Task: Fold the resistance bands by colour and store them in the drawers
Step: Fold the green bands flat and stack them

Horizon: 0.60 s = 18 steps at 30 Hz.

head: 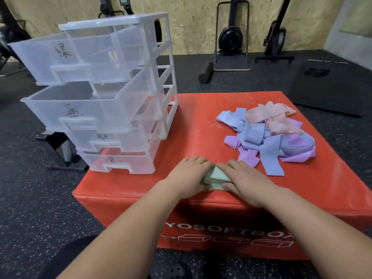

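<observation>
A red soft box (201, 121) sits on a speckled black rubber floor (40, 198), with a chipboard wall beyond it. On the box's left side stands a clear plastic drawer unit (141, 109), its upper two drawers pulled far out. At the box's near edge my left hand (189, 174) and right hand (247, 178) clasp a folded stack of green resistance bands (216, 177), fingers curled over its top and thumbs against its near side. A loose pile of blue, purple and pink bands (267, 133) lies on the box's right half. Behind the box lies a black foam roller (206, 72).
</observation>
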{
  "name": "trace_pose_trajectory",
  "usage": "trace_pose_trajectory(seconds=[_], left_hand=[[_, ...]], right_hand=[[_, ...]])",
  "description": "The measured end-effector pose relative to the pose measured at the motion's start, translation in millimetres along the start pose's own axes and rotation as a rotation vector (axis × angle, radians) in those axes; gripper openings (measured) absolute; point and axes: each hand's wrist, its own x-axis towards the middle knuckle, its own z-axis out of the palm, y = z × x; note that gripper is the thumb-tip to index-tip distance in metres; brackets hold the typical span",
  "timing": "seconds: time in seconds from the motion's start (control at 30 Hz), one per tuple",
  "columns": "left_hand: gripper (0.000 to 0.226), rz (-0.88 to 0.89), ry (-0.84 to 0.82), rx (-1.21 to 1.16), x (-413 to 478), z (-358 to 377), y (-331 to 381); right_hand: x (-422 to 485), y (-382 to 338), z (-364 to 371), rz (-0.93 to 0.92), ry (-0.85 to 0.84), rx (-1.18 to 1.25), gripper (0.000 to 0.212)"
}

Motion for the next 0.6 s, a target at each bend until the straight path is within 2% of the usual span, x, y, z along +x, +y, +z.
trace_pose_trajectory(seconds=[0.17, 0.27, 0.37, 0.47, 0.6], left_hand=[[0.067, -0.025, -0.031, -0.082, 3.9, -4.5, 0.2], [0.071, -0.039, -0.047, -0.170, 3.1, -4.2, -0.7], [0.065, -0.063, -0.052, -0.207, 4.3, -6.9, -3.5], [0.061, -0.060, -0.062, -0.212, 5.0, -4.9, -6.3], [0.058, -0.040, -0.055, -0.208, 4.0, -4.8, -5.0]], right_hand=[[-0.5, 2.7, -6.5, -0.016, -0.030, 0.033, 0.064], [-0.9, 1.6, -6.4, -0.006, -0.030, 0.028, 0.066], [-3.7, 3.0, -12.0, 0.037, -0.073, 0.161, 0.075], [-2.4, 6.6, -24.9, 0.209, -0.116, 0.353, 0.076], [-0.1, 11.2, -28.2, 0.554, -0.093, 0.480, 0.053]])
